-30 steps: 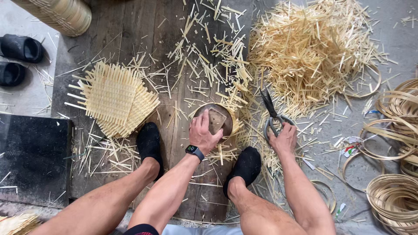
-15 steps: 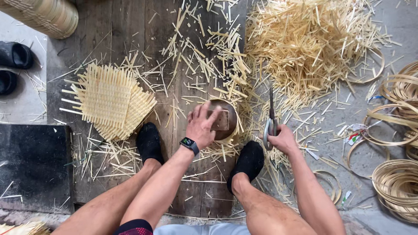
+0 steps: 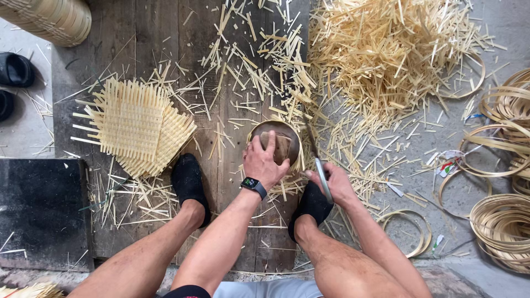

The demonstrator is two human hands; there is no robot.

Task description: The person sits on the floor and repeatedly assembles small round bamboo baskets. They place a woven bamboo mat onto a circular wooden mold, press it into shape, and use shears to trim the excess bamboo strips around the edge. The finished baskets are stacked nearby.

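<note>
Head view, left hand: the left hand (image 3: 264,160) lies palm down on a brown wooden block (image 3: 277,145) that sits inside a round bamboo hoop (image 3: 298,148); the fingers are curled over the block's near edge and pressed together on it. A dark smartwatch (image 3: 253,186) sits on the wrist just behind the hand.
Head view, right hand: the right hand (image 3: 334,185) is clamped around the handles of a pair of metal shears (image 3: 318,161), blades pointing away from the person and passing just right of the hoop's rim.
Hoop and block: they rest on the dark wooden boards (image 3: 149,49) between the two black-shoed feet, directly under the left hand and just left of the shears' blades.
Beyond the grip: a large heap of pale bamboo offcuts (image 3: 386,55) lies ahead and to the right of the shears, with loose slivers scattered over the boards around both hands.
Left of the left hand: two square woven bamboo mats (image 3: 135,127), overlapping, their strip ends sticking out; well apart from the hand.
Right of the right hand: coiled bamboo rings (image 3: 505,232) stacked on the grey floor, well apart, with single rings nearer.
Far left: a black mat (image 3: 38,212), black sandals (image 3: 14,69) and a woven basket (image 3: 55,19) at the upper corner.
</note>
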